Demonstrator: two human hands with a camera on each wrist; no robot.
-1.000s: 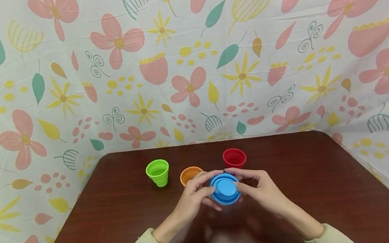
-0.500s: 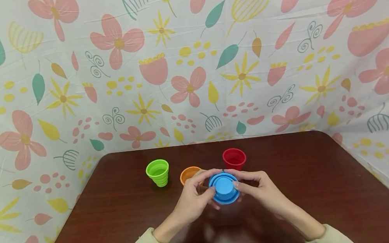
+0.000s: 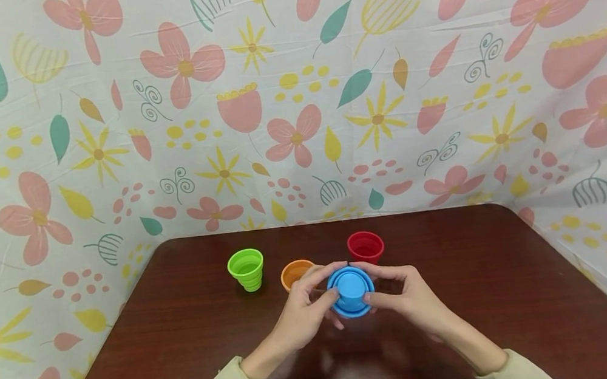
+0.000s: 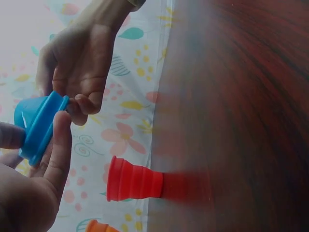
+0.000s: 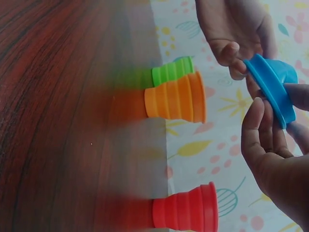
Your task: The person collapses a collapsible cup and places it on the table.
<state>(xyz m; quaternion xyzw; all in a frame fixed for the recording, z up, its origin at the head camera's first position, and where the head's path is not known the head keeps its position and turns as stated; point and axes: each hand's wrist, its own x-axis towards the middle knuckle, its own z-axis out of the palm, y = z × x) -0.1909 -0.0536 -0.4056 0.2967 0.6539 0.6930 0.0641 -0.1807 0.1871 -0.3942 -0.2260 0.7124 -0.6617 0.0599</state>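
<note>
Both hands hold a blue collapsible silicone cup [image 3: 351,288] above the table, its wide rim facing away and its small base facing the head camera. The cup is partly folded, with the base standing out from the outer rings, as the left wrist view shows from the side [image 4: 38,121]. My left hand [image 3: 300,309] pinches the cup's left side, thumb on the base and fingers around the rim. On the opposite side my right hand [image 3: 410,298] grips it the same way, its thumb [image 5: 298,95] against the base wall.
On the dark wooden table [image 3: 187,347] stand a green cup [image 3: 247,271], an orange cup [image 3: 294,272] partly behind my left hand, and a red cup [image 3: 366,246] behind my right hand. A flower-patterned cloth [image 3: 294,93] hangs behind the table.
The blue cup has tilted, so its base has shifted slightly upward and more of the base's lower wall shows. Both thumbs have shifted slightly on it. The other cups stay put.
</note>
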